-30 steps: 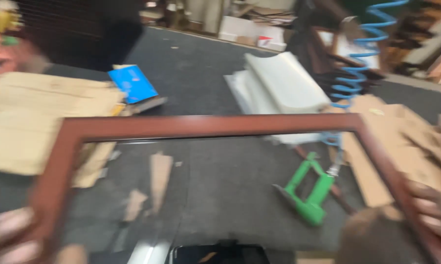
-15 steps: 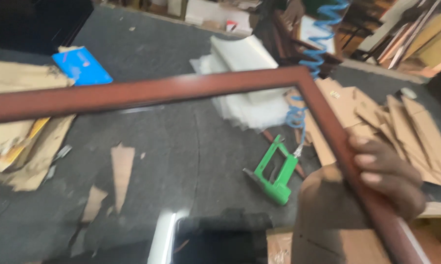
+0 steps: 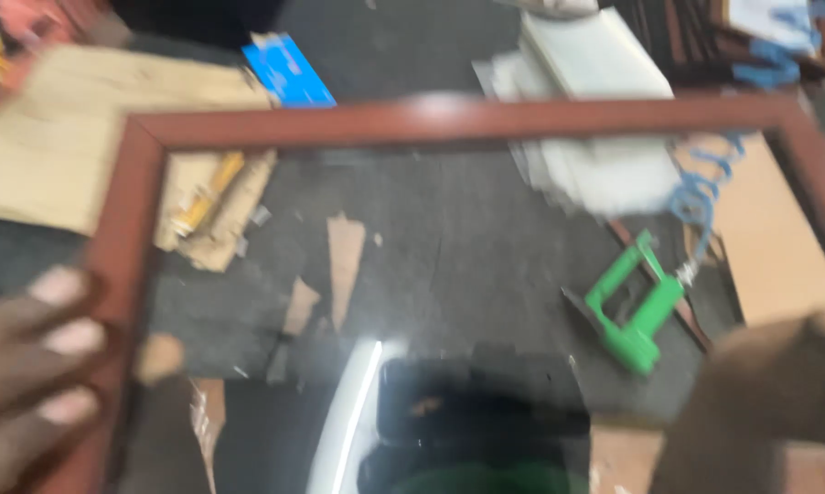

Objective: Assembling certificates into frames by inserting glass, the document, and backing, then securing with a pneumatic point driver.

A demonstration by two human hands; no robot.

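Two hands are seen at a reddish-brown wooden frame (image 3: pixel 449 119), held flat above the dark surface (image 3: pixel 467 247) for support at both sides. Its left rail is clasped by the left hand (image 3: pixel 28 375); the right hand (image 3: pixel 778 393) is too blurred to tell.

Below you on the dark floor (image 3: pixel 449 247) lie a green tool (image 3: pixel 634 311) near a coiled blue hose (image 3: pixel 701 197), a blue box (image 3: pixel 289 71), cardboard sheets (image 3: pixel 74 146), torn cardboard scraps (image 3: pixel 344 256) — and stacked white foam (image 3: pixel 586 91) beyond.
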